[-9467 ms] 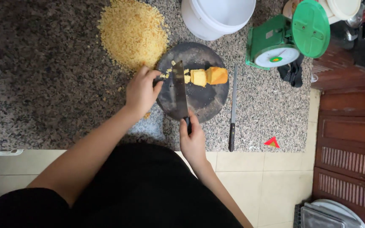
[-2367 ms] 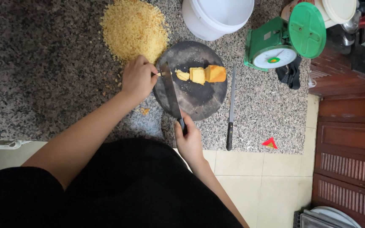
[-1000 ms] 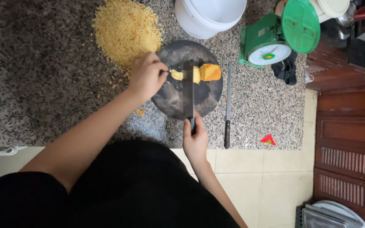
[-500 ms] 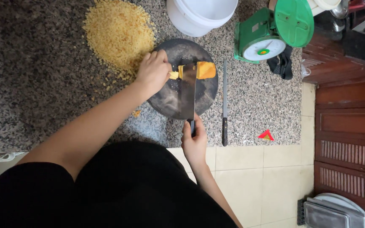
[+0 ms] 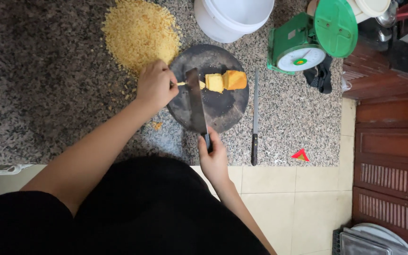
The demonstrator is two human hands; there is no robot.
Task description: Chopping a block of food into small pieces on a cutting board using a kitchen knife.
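The yellow block, a firm pale-yellow piece with a deeper orange chunk touching its far end, lies on the round dark cutting board, just to the right of the left hand's fingers. The left hand is curled at the board's left edge, its fingers pinched on a thin yellow slice that sits right against the flat of the cleaver. The right hand is wrapped closed around the cleaver's dark handle at the near edge of the surface, the blade reaching away from those fingers across the board, between the slice and the block.

Judging from this, the step in hand is slicing: one thin piece is parted from the block and held at the blade. The next move seems to call for clearing that slice off to the left, then setting the left fingertips back on the block, knuckles ahead of the tips, so the blade can drop close beside them without catching them.

Beyond the left hand, a heap of fine yellow shreds lies on the surface. Right of the right hand's fingers rests a long narrow knife, untouched. Farther off stand a white bucket and a green kitchen scale.
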